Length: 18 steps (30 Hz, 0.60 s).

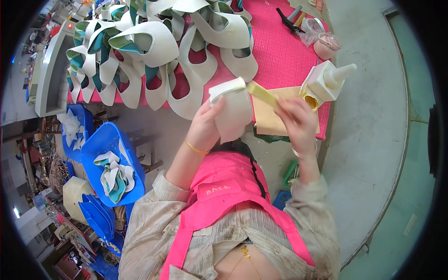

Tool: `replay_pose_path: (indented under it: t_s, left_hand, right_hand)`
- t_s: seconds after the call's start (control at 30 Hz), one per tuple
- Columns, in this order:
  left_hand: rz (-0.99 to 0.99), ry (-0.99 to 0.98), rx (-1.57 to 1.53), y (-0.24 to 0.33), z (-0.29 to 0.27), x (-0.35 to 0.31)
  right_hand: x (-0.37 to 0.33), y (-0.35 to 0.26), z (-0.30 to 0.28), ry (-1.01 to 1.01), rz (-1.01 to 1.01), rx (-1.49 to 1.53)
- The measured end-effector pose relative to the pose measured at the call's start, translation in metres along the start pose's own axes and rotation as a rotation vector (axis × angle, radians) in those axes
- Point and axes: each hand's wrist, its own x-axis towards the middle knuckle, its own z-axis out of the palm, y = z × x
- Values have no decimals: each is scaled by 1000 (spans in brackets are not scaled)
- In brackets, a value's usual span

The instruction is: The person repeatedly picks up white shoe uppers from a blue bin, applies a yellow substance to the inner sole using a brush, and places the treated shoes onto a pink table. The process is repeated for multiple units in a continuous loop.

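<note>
In my left hand [209,119] is a white shoe upper piece [234,112], lifted near the front edge of the table. The thumb lies on its face, and the other fingers are partly hidden. My right hand [297,122] pinches a flat yellow glue brush [262,95]. The brush end meets the top edge of the piece, or comes very close to it. Just beyond the right hand stands a white plastic glue bottle [322,83] with a cone-shaped spout and a round opening stained yellow. Under it lies a tan board [270,119].
Many white shoe uppers with teal linings [149,44] are heaped across the pink-covered table [275,51]. A pink lidded jar [326,45] and a black-handled tool [289,21] sit at the far right. Blue baskets [112,163] holding cut pieces stand at the left.
</note>
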Motion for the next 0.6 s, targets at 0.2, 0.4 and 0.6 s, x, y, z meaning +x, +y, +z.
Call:
replay_pose_path:
  t_s: [0.2, 0.4, 0.6]
  left_hand:
    - [-109, -5, -269, 14, -15, 18]
    - [-96, -7, -324, 19, -24, 34]
    - [-140, 114, -243, 30, -29, 50]
  right_hand:
    - [-33, 28, 12, -258, -212, -273]
    - [18, 37, 42, -117, -277, -229]
    - [-23, 45, 60, -11, 495, 601]
